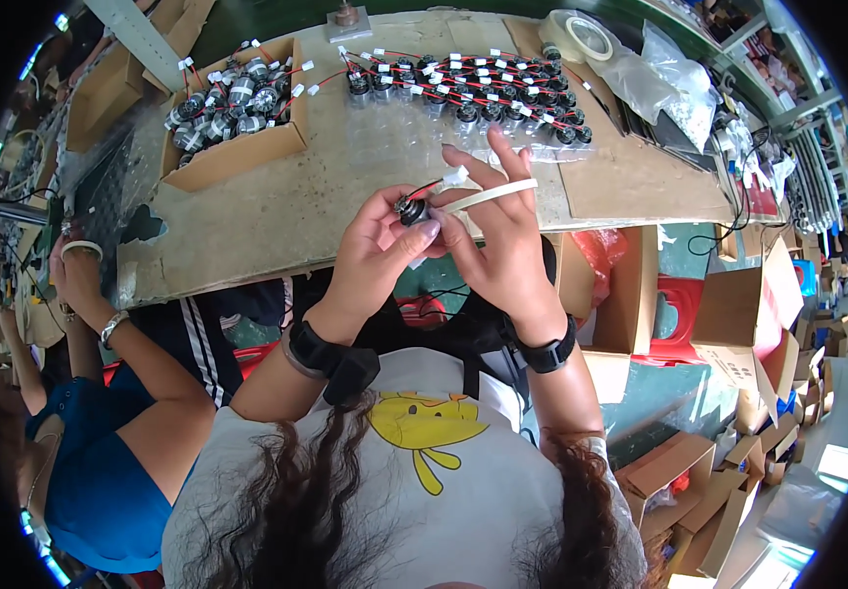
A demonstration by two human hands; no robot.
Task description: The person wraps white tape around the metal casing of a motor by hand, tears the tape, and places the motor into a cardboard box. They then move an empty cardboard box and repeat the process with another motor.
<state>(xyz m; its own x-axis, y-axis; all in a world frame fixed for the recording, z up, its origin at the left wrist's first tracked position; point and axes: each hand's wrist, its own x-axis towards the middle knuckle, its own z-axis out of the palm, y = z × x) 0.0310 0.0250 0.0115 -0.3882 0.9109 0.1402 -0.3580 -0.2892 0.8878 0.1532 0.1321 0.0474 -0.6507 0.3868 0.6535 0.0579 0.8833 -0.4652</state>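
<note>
Above the table's front edge, my left hand (pixel 370 245) pinches a small motor (pixel 411 209) between thumb and fingers. The motor has a dark round end, and a red wire rises from it to a white connector (pixel 455 177). My right hand (pixel 502 236) is close against it, thumb and forefinger closed at the motor's side. A narrow cream ring, like a thin roll of tape (pixel 490 195), sits across the fingers of this hand, the other fingers raised. Whether a strip of tape is between the fingertips is too small to tell.
A cardboard box (pixel 237 162) of wired motors stands at the left. Rows of similar motors (pixel 468 110) stand on clear plastic (pixel 394 123) behind my hands. A wide tape roll (pixel 581 37) and plastic bags (pixel 679 83) lie back right. A co-worker's hand (pixel 75 270) is far left.
</note>
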